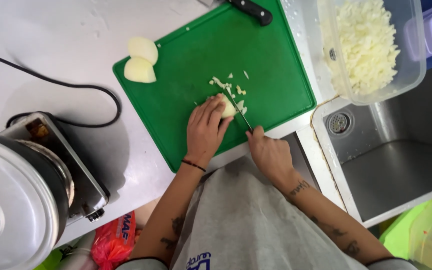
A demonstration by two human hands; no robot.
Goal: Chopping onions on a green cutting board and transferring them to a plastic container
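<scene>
Fingers (pixel 211 112) of the left hand (pixel 203 132): curled down over an onion piece (pixel 227 106), pinning it to the green cutting board (pixel 186 55); a dark cord bracelet sits at the wrist. Right hand (pixel 268 152): clenched around the handle of a knife (pixel 240 111), thin blade running up and left to meet the onion piece at its right edge.

Onion piece: pale yellow-white, peeled, rounded, mostly covered by the left fingers, only its right end showing, just beside the blade. It lies near the board's middle, toward the near edge.

Chopped bits (pixel 231 87): small white dice scattered just beyond the onion piece, touching the board.

Two onion halves (pixel 141 60): peeled, smooth, at the board's far-left corner, touching each other, well apart from both hands.

Second knife (pixel 251 10): black handle, at the board's far edge.

Clear plastic tub (pixel 416 70): holds a heap of chopped onion, standing right of the board, over the sink's edge.

Steel sink (pixel 391 155): right of the board.

White surface (pixel 51 40): carries the board, a black cable, and a lidded pot (pixel 6 200) on a hotplate at left.
</scene>
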